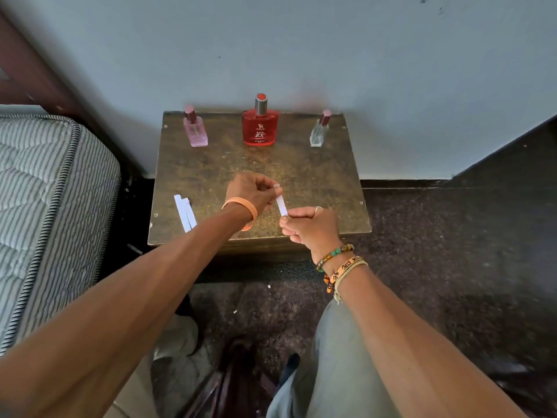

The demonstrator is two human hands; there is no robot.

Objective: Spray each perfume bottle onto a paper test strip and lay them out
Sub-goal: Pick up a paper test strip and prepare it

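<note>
- Worktop [316, 176]: small, square, mottled brown-gold top, back edge against the wall [301, 55].
- Wall: plain pale grey, a few dark marks upper right.
- Floor [452, 251]: dark and speckled, with small white scraps near the worktop's front.
- Bed [45, 191]: striped quilted mattress, left of the worktop, close by.
- Pink bottle [196, 128]: upright, back left, dark red cap on.
- Red bottle [260, 123]: upright, back centre, largest of the three, silver collar and red top.
- Clear bottle [320, 129]: upright, back right, dark red cap on.
- Spare strips [185, 212]: white, lying overlapped at the front left edge, well apart from both hands.
- Strip [281, 205]: white, stretched between the two grips over the front centre; cannot tell whether it touches the worktop.
- Left grip [253, 191]: fingers curled, pinching the strip's far end; orange band [244, 206] at the wrist.
- Right grip [310, 226]: thumb and fingers pinching the strip's near end; bead bracelets [334, 254] at the wrist.
</note>
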